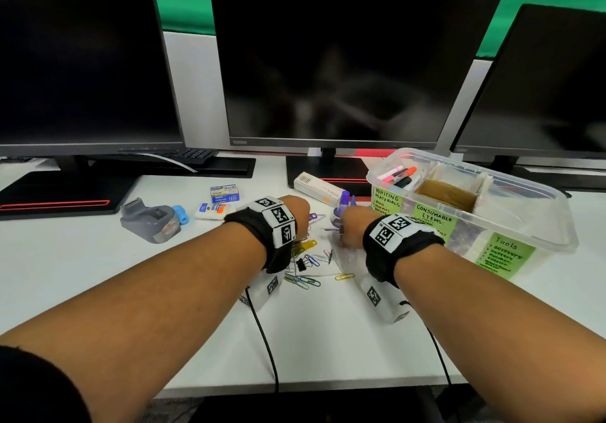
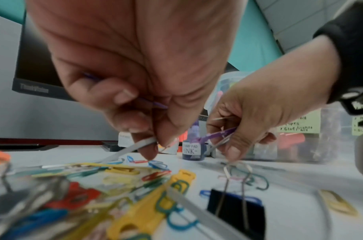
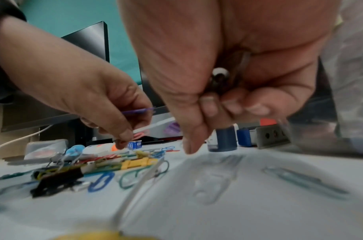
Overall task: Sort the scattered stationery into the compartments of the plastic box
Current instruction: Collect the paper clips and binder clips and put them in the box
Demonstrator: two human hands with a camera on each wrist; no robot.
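Note:
A pile of coloured paper clips lies on the white desk between my hands, with a yellow plastic fastener and a black binder clip in it. My left hand hovers over the pile with curled fingers, holding a purple clip and pinching a grey strip. My right hand hangs just right of it, gripping a purple plastic fastener and some metal clips. The clear plastic box, with green labels and markers in one compartment, stands to the right.
A purple ink bottle stands just beyond my hands. A grey dispenser, a glue bottle, a staple box and a long white box lie behind the pile. Three monitors line the back; wrist cables trail over the front edge.

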